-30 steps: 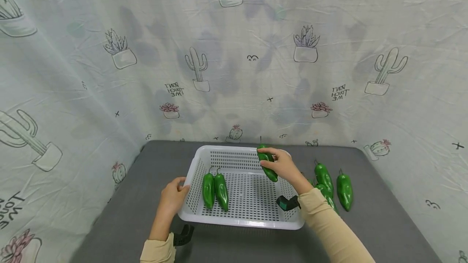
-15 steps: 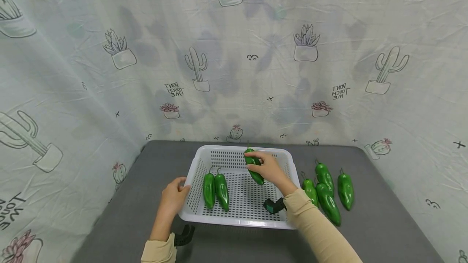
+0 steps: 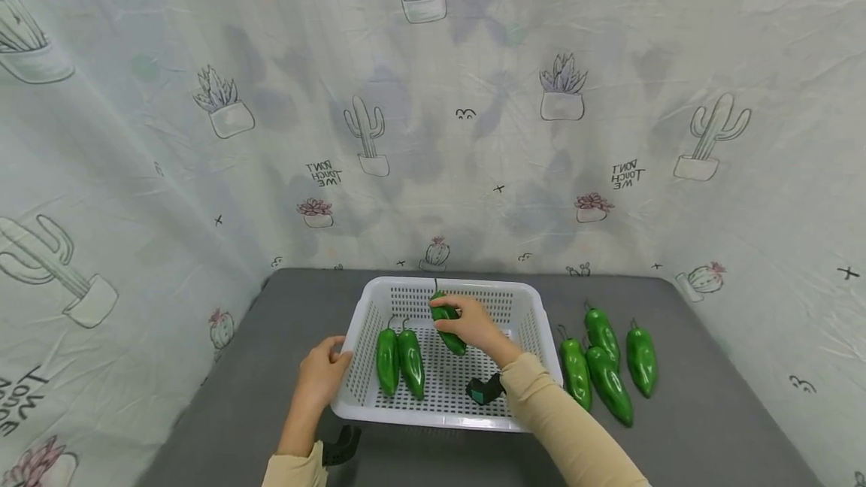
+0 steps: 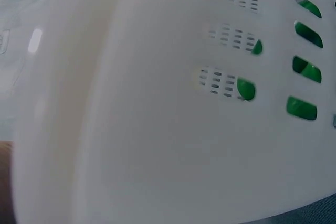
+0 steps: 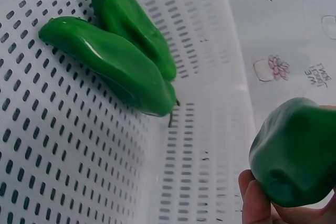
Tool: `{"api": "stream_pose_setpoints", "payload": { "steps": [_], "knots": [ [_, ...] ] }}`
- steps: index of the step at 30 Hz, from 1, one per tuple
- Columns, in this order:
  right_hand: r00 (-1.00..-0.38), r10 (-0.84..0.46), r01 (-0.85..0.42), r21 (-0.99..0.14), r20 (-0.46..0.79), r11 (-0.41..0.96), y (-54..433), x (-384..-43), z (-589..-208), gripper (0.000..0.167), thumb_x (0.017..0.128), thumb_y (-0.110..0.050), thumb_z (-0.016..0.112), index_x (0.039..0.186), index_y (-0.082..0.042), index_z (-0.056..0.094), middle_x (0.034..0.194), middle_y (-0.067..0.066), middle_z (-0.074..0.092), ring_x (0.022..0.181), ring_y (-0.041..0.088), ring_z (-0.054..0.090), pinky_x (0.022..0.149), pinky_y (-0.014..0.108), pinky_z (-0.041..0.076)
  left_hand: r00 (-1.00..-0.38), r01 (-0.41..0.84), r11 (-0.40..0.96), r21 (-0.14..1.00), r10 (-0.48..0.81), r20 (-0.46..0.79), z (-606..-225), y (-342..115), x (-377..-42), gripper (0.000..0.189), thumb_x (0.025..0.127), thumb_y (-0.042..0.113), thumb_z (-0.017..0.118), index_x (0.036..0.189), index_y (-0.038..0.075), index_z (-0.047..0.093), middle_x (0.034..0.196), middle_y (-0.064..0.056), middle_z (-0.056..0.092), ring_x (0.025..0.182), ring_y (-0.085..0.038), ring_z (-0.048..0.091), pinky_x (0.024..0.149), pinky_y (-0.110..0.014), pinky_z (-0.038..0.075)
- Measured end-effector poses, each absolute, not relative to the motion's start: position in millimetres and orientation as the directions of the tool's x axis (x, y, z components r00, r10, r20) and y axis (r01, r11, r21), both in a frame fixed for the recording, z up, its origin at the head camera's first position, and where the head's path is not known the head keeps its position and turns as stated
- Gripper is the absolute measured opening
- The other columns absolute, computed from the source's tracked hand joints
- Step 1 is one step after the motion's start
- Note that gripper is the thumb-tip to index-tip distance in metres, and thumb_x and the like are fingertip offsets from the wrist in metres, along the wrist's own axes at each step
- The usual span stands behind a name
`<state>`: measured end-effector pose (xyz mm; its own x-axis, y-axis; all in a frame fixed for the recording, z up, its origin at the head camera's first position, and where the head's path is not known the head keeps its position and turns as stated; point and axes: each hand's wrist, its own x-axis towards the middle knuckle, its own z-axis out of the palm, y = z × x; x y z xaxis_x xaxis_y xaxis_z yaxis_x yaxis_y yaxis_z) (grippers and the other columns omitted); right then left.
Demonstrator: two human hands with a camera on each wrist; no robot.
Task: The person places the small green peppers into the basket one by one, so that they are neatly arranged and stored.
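Observation:
My right hand (image 3: 476, 325) pinches a green pepper (image 3: 448, 333) by its sides, over the white plastic basket (image 3: 446, 421). Its stem points toward the far rim. In the right wrist view the blunt end of this held pepper (image 5: 294, 150) hides part of the fingers. Two more green peppers (image 3: 388, 363) lie side by side in the basket's left part, stems pointing away from me. Through the slots in the basket wall (image 4: 157, 129), bits of green show in the left wrist view. At the left rim, my left hand (image 3: 321, 374) grips the basket, thumb near the top edge.
Several green peppers (image 3: 609, 385) lie on the dark grey table (image 3: 683, 442) to the right of the basket. Behind the table hangs a pale curtain (image 3: 467, 171) with cactus drawings. Each wrist wears a black camera (image 3: 484, 390).
My right hand has carried its pepper leftward over the basket, closer to the two lying there, and somewhat lower. The left hand stays at the rim. The head view has tilted slightly.

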<state>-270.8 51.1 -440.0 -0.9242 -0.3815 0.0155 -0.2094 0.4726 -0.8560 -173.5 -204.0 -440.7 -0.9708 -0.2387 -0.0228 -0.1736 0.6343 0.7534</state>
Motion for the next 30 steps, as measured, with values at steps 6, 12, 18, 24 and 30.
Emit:
{"api": "stream_pose_setpoints", "payload": {
  "steps": [6,12,18,24,30],
  "knots": [
    [-0.914,-0.406,-0.216,-0.840,-0.006,0.498,43.1,-271.4,-445.7,0.036,0.086,-0.020,0.070,0.122,-0.017,0.065,0.125,0.014,0.059,0.092,0.025,0.061,0.068,0.035,0.052,-0.971,-0.168,0.645,0.745,-0.239,-0.011,-441.4,-204.0,-173.8,0.041,0.094,0.013,0.056,0.130,-0.007,0.049,0.094,-0.021,0.066,0.072,-0.024,0.065,0.058,-0.041,0.051],
    [-0.905,-0.424,-0.210,-0.825,-0.040,0.525,38.2,-270.9,-449.7,0.036,0.084,-0.017,0.072,0.120,-0.016,0.066,0.126,0.015,0.059,0.093,0.025,0.060,0.069,0.034,0.051,-0.970,-0.171,0.643,0.746,-0.243,-0.013,-439.8,-203.2,-173.7,0.042,0.094,0.014,0.055,0.130,-0.007,0.049,0.095,-0.022,0.066,0.072,-0.025,0.065,0.058,-0.040,0.051],
    [-0.893,-0.446,-0.212,-0.819,-0.059,0.534,30.4,-273.3,-458.1,0.036,0.084,-0.014,0.071,0.120,-0.012,0.066,0.127,0.016,0.058,0.096,0.026,0.061,0.071,0.034,0.052,-0.970,-0.172,0.653,0.738,-0.244,-0.009,-437.2,-205.1,-171.6,0.042,0.095,0.014,0.055,0.130,-0.007,0.049,0.094,-0.022,0.066,0.072,-0.025,0.064,0.058,-0.040,0.050],
    [-0.892,-0.442,-0.183,-0.815,-0.097,0.549,28.4,-275.7,-464.0,0.037,0.083,-0.013,0.072,0.120,-0.013,0.067,0.126,0.015,0.059,0.100,0.026,0.059,0.075,0.036,0.051,-0.971,-0.174,0.652,0.738,-0.239,-0.018,-438.5,-205.7,-172.0,0.041,0.095,0.014,0.055,0.130,-0.007,0.049,0.093,-0.021,0.066,0.072,-0.025,0.065,0.058,-0.040,0.051],
    [-0.886,-0.436,-0.118,-0.832,-0.159,0.543,29.0,-278.9,-467.8,0.036,0.084,-0.013,0.071,0.120,-0.014,0.067,0.127,0.016,0.058,0.099,0.025,0.060,0.075,0.036,0.051,-0.968,-0.180,0.653,0.736,-0.249,-0.016,-440.3,-204.7,-174.2,0.041,0.094,0.014,0.055,0.130,-0.005,0.050,0.095,-0.021,0.066,0.075,-0.026,0.065,0.060,-0.040,0.051]
  ]
}}
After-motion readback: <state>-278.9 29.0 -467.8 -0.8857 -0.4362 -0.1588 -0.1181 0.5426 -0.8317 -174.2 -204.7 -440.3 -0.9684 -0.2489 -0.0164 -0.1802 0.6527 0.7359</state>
